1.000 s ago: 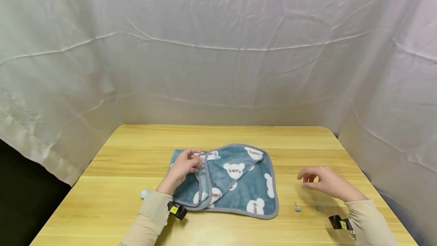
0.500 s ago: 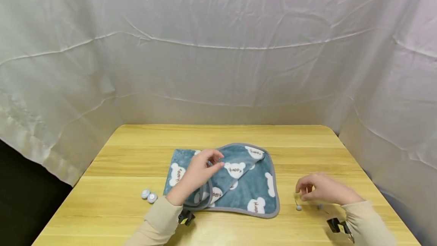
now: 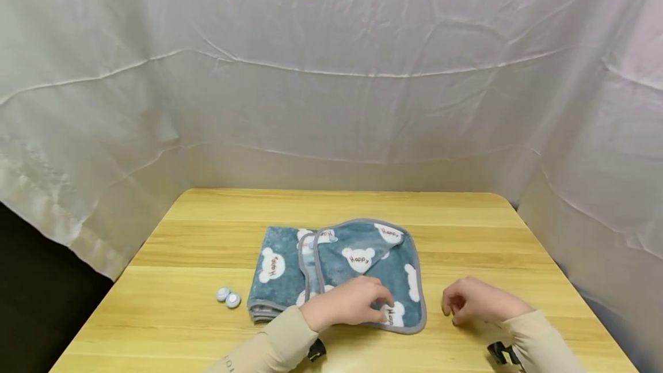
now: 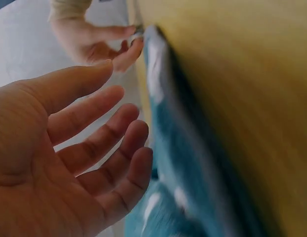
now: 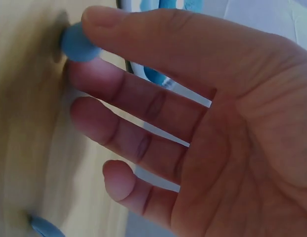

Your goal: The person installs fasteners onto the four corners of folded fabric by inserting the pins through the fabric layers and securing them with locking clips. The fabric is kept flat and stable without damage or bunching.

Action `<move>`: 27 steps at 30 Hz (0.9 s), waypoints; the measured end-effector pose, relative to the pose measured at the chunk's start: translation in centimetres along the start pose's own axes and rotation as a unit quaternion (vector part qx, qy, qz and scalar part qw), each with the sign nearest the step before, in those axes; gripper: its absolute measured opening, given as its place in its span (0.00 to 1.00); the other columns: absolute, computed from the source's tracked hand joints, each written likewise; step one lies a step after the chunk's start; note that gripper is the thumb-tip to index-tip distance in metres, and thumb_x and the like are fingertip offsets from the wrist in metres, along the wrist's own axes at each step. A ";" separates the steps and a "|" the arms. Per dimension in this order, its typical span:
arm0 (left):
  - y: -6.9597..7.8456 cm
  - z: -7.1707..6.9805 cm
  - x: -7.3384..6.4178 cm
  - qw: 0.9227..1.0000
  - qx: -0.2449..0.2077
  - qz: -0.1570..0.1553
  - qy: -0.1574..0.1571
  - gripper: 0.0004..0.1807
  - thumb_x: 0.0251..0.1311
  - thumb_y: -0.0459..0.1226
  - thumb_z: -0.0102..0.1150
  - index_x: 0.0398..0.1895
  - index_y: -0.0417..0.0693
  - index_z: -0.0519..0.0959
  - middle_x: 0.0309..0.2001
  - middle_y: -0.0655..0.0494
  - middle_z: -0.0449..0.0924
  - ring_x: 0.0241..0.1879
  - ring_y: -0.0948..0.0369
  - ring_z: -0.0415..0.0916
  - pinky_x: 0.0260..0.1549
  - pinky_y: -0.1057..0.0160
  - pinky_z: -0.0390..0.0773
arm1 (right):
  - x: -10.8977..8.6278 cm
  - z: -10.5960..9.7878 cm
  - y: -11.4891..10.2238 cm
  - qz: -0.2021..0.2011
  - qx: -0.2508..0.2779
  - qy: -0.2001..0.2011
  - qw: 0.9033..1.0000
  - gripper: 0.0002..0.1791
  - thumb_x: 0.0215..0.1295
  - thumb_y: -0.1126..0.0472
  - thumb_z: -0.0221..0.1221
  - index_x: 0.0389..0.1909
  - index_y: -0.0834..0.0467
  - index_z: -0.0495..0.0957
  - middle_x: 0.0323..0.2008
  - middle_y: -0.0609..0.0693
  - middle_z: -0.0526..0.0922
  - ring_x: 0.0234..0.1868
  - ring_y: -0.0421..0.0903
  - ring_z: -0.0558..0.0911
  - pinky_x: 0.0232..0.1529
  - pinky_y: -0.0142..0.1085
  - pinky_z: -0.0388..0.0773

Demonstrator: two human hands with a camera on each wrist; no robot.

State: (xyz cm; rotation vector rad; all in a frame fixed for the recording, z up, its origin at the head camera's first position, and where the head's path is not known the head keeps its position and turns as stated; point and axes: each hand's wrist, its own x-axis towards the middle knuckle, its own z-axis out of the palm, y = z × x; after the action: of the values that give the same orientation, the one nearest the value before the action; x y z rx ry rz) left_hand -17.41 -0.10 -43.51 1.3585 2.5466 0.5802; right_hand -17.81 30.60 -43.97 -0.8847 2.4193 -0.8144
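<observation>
My right hand (image 3: 479,303) is low over the table right of a folded blue blanket (image 3: 282,246). Thumb and index fingertip pinch the round blue head of a pin (image 5: 80,43), as the right wrist view shows. Another blue-headed pin (image 5: 46,228) lies on the wood below that hand. My left hand (image 3: 352,302) hovers over the front of the blanket, fingers loosely bent. In the left wrist view its palm is bare and nothing lies between the fingers. The blanket has white bear heads lettered "Happy" and a grey border.
Two small round pale caps (image 3: 223,294) sit side by side left of the blanket. The wooden table (image 3: 171,235) has rounded far corners. Light grey curtains (image 3: 352,108) hang behind it and along both sides.
My left hand has swept right and nearer across the blanket, uncovering its left part and both caps. The right hand has come lower and nearer and taken a pin's head between its fingertips.
</observation>
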 end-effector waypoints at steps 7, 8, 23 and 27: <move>0.4 1.6 1.6 0.999 0.026 -0.001 -0.041 0.17 0.56 0.41 0.69 0.49 0.55 0.82 0.40 0.63 0.79 0.38 0.73 0.73 0.38 0.79 0.71 | 0.3 0.3 -0.1 -0.014 -0.002 0.002 1.000 0.09 0.43 0.74 0.64 0.24 0.57 0.79 0.20 0.35 0.72 0.22 0.27 0.67 0.25 0.26 0.67; 0.5 1.7 1.7 0.999 0.030 -0.006 -0.045 0.17 0.55 0.41 0.70 0.49 0.55 0.82 0.40 0.63 0.79 0.37 0.73 0.72 0.38 0.78 0.70 | 0.3 0.3 -0.1 -0.016 -0.003 0.003 1.000 0.09 0.43 0.74 0.64 0.24 0.57 0.79 0.20 0.35 0.72 0.22 0.27 0.67 0.25 0.25 0.67; 2.2 1.9 1.6 0.982 0.174 -0.003 -0.068 0.20 0.54 0.37 0.69 0.50 0.61 0.77 0.41 0.64 0.77 0.38 0.68 0.73 0.38 0.73 0.71 | 0.3 0.6 0.2 -0.010 -0.011 0.002 1.000 0.08 0.44 0.72 0.66 0.22 0.57 0.79 0.20 0.34 0.73 0.22 0.27 0.67 0.25 0.25 0.68; 2.8 2.1 1.5 0.969 0.240 0.019 -0.053 0.15 0.61 0.36 0.64 0.49 0.59 0.76 0.39 0.63 0.78 0.37 0.66 0.75 0.38 0.72 0.72 | 0.4 0.5 0.2 -0.010 -0.018 0.003 1.000 0.08 0.44 0.71 0.66 0.22 0.56 0.79 0.20 0.33 0.72 0.22 0.26 0.67 0.25 0.25 0.69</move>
State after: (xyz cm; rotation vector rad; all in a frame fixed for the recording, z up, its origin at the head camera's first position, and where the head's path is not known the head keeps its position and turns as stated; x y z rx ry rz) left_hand -15.40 3.09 -44.15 1.5305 2.6782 -0.1217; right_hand -17.90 30.29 -44.56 -0.9219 2.4417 -0.7829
